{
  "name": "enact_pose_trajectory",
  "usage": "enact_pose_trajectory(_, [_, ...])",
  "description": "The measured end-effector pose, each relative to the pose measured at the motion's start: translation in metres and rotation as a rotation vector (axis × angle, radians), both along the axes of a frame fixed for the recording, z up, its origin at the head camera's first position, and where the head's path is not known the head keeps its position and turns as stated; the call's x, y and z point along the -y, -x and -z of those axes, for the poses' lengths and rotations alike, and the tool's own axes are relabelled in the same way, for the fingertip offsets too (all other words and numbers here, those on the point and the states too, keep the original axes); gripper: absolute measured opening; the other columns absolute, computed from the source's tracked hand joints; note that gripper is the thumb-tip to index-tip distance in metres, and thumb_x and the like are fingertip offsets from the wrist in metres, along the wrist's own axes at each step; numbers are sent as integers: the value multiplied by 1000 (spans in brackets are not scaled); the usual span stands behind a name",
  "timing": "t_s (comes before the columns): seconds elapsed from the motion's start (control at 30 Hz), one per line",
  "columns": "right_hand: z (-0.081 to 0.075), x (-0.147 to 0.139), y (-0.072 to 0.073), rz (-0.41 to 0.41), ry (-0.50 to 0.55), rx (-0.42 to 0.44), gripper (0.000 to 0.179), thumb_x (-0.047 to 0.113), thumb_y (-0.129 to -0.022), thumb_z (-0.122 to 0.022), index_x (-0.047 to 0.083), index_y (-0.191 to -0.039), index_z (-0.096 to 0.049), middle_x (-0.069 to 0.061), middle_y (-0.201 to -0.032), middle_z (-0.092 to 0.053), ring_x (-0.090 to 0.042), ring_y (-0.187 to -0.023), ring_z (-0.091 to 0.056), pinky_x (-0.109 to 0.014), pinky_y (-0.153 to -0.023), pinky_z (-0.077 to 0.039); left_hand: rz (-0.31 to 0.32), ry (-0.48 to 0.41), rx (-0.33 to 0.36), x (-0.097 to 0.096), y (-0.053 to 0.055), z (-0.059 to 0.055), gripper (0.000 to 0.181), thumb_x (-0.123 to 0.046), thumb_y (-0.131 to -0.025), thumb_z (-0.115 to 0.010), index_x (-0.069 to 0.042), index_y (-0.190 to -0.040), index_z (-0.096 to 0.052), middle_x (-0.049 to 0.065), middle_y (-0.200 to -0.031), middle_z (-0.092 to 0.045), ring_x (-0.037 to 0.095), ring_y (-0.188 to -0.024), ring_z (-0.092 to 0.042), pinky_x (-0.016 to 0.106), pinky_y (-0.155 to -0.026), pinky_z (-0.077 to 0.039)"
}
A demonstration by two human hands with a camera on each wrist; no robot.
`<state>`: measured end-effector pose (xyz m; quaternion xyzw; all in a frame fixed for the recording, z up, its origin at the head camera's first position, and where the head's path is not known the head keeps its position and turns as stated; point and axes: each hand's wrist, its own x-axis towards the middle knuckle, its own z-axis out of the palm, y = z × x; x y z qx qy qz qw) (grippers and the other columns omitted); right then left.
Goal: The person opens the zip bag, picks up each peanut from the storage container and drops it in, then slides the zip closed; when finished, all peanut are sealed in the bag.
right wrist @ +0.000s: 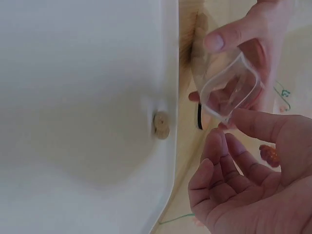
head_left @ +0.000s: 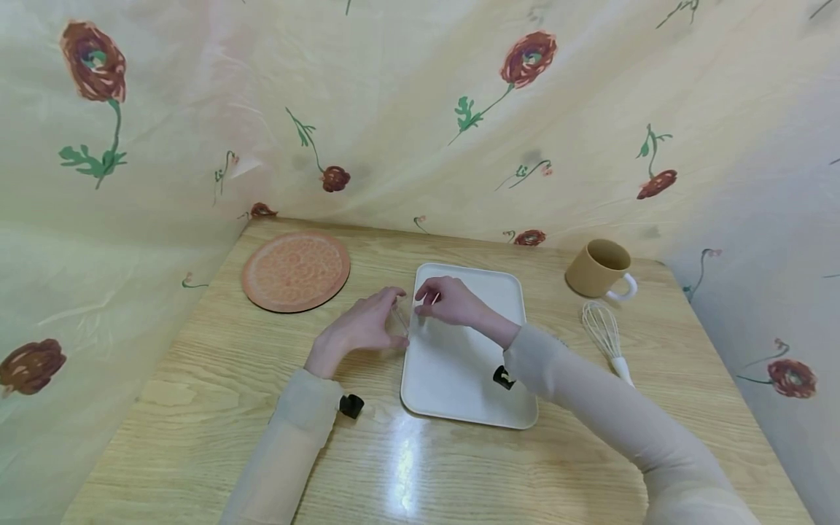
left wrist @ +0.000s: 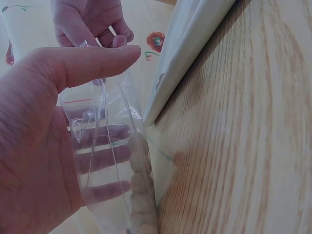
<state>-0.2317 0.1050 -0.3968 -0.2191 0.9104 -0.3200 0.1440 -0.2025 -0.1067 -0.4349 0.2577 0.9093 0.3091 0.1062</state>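
Observation:
My left hand holds a clear plastic zip bag just off the tray's left edge, its thumb across the near side and fingers behind. A row of round tan pieces lies along the bag's bottom. The bag's mouth gapes toward the tray. My right hand reaches over the white tray, and its thumb and fingertips pinch the corner of the mouth. Inside the tray, against its rim, sit small round tan pieces like those in the bag.
A round pinkish mat lies at the back left of the wooden table. At the back right stands a tan mug with a white handle, and a white whisk lies in front of it. Flowered cloth hangs behind.

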Motion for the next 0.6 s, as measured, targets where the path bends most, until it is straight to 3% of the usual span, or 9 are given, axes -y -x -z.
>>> enact_pose_trajectory(0.3, [12,-10,15,-43,-28,21,33,11,-83,-79,-2,-110,-66,-7,-86,-67,-16,-71,-59,-27,-64,-46,-7,6,-2,1,1,1,83,-36,-81,-82,-9,-146,-38,9,-133,-54,23,-122,-52,51,-106,-36])
enact_pose_trajectory(0.6, [33,-13,20,-120,-121,-30,39,12,-80,-81,0,-114,-66,-9,-99,-65,-20,-82,-61,-34,-76,-50,2,-4,0,0,1,1,83,-35,-81,-82,-9,-146,-37,10,-135,-54,24,-123,-52,52,-106,-35])
